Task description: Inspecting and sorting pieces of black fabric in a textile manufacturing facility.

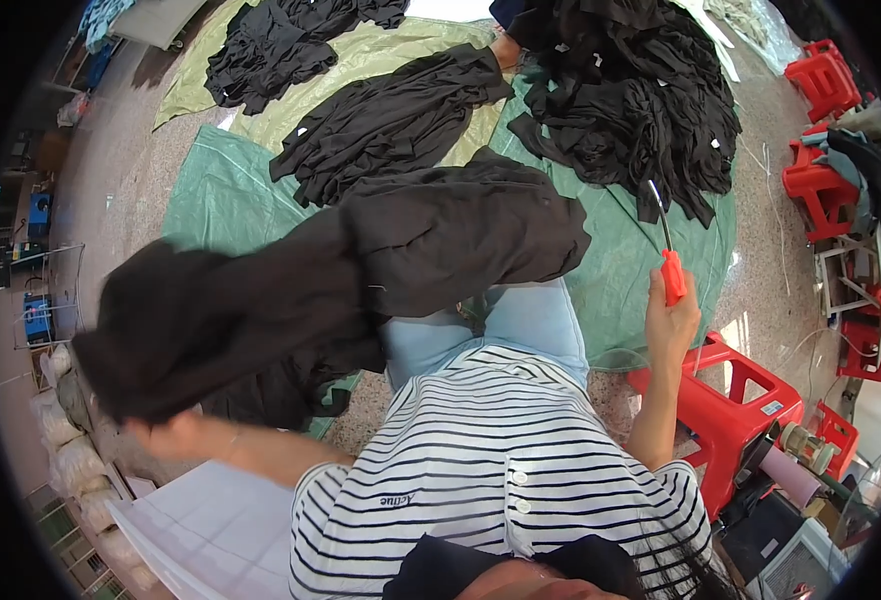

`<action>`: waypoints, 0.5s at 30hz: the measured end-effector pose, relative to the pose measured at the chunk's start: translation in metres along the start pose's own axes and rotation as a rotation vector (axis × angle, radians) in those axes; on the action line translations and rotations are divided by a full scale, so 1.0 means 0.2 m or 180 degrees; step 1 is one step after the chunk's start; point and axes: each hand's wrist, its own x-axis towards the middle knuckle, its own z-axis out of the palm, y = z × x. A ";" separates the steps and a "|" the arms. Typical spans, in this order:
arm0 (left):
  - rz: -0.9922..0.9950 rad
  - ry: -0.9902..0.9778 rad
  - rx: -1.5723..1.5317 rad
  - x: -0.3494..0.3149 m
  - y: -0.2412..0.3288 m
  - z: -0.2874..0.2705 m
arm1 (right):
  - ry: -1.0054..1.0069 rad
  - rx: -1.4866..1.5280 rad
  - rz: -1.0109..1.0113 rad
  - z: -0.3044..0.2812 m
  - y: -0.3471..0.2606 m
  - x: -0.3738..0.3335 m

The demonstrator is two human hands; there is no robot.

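A long black garment lies across my lap, its left end lifted and smeared by motion. My left hand, also blurred, grips that end from below; the fingers are hard to make out. Upright in my closed right hand is a tool with a red handle and a thin, curved metal shaft. Its tip points away from me, apart from the cloth. More black cloth hangs below the lifted end, on my left.
Black garments lie in heaps ahead and at far right, on green sheeting and yellowish sheeting. Beside my right arm stands a red plastic stool. A bit of another person's skin shows between heaps. White bags line the left.
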 end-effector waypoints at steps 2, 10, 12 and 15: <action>0.1224 0.0161 0.1554 0.35 0.12 -0.50 | -0.0014 -0.0115 -0.0097 0.02 -0.05 0.02; 0.2541 0.1874 0.4233 1.18 0.49 -0.91 | -0.0232 -0.0413 -0.0424 0.12 -0.19 0.08; 0.2415 0.1048 0.4716 1.37 0.32 -0.96 | -0.0418 -0.0346 -0.0503 0.11 -0.20 0.05; -0.0854 -0.0616 0.3956 1.27 -0.13 -0.87 | -0.0640 -0.0304 -0.0544 0.12 -0.25 -0.01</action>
